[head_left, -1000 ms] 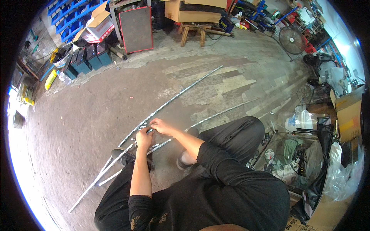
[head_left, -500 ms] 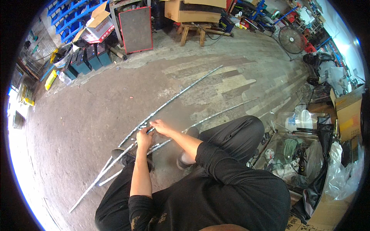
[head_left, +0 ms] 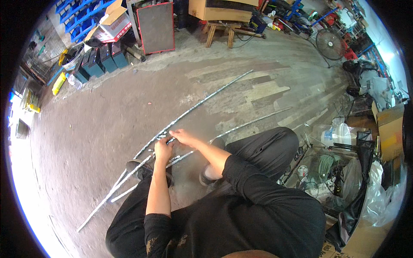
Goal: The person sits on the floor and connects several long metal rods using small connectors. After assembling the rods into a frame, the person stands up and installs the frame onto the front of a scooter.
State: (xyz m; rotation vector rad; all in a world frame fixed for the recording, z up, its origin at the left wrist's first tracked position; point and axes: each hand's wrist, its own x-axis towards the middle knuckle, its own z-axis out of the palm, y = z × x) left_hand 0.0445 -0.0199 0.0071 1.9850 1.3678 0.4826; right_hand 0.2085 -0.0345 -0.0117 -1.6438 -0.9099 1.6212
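- Two bare hands are meeting low over the floor (head_left: 99, 120): we are curling the left hand (head_left: 163, 150) around a short dark piece (head_left: 171, 140), its fingers bent and pressed together
- We are holding the right hand (head_left: 184, 136) just beside it, fingertips drawn together near the piece; whether they are pinching or merely touching it, we are not able to tell
- The dark piece is showing in the gap between our hands; its link to any strip is staying unclear to us
- Around us, long silvery strips are lying apart from our fingers: a far strip (head_left: 193, 107) beyond the hands, a right strip (head_left: 254, 124) past the knee, and a near strip (head_left: 103, 206) slanting lower left
- Small white pieces (head_left: 162, 136) are lying near the left hand
- We are judging this handling as partway along: one piece is occupying us, the white ones are lying loose, and nothing is showing us how many are finished
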